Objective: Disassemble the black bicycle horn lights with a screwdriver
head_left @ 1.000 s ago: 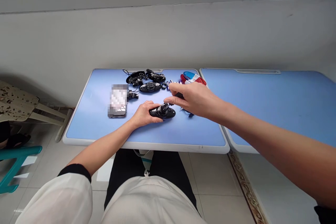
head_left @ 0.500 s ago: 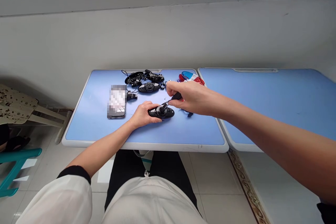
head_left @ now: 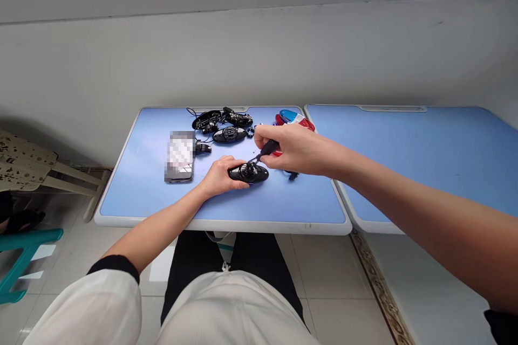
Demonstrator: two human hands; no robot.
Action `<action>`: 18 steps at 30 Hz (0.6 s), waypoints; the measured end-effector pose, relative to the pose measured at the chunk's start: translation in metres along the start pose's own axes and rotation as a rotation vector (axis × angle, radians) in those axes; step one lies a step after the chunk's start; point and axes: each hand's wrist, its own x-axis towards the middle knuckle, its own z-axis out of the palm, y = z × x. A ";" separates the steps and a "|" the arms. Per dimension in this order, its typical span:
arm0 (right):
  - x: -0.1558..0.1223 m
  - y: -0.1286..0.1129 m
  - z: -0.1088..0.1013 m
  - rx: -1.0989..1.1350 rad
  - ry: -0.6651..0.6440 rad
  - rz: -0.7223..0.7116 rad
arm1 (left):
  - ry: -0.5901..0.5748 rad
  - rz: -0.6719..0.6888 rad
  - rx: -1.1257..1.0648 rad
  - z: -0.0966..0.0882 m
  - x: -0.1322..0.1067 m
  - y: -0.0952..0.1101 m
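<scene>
My left hand [head_left: 220,177] grips a glossy black oval key fob [head_left: 253,174] lying on the blue table top [head_left: 129,194], its fingers wrapped over the fob's left end. My right hand [head_left: 293,148] is shut on a small black-handled screwdriver [head_left: 267,148], and the thin metal shaft reaches down to the top of the fob. Several other black fobs [head_left: 229,135] lie just behind the hands. Red and blue key shells [head_left: 293,118] sit at the back right, partly hidden behind my right hand.
A phone [head_left: 180,156] with a pixelated cover lies left of my left hand, next to a small black part [head_left: 203,147]. A second blue table [head_left: 408,156] adjoins on the right. A stained chair [head_left: 24,170] and a teal stool [head_left: 20,264] stand at left.
The screwdriver has come from above the fob down onto it, with my right hand shifting slightly left. My left hand stays on the fob.
</scene>
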 end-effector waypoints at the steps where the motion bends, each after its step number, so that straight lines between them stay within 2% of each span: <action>1: 0.000 -0.001 0.000 -0.017 -0.002 0.014 | -0.002 0.006 0.000 0.000 0.000 0.000; 5: 0.003 -0.002 0.001 -0.036 0.027 0.082 | -0.001 0.007 -0.001 0.000 0.000 0.000; 10: 0.005 0.001 -0.001 0.018 0.012 0.058 | 0.005 -0.018 -0.016 0.001 0.000 -0.001; 13: 0.006 0.002 -0.002 0.011 -0.009 0.091 | 0.005 -0.004 -0.009 0.001 0.000 -0.002; 16: 0.007 0.002 -0.001 -0.005 0.006 0.139 | 0.007 -0.003 -0.003 0.001 0.000 -0.002; 18: 0.007 0.003 -0.001 -0.005 0.029 0.119 | 0.008 -0.004 -0.010 0.001 0.000 -0.001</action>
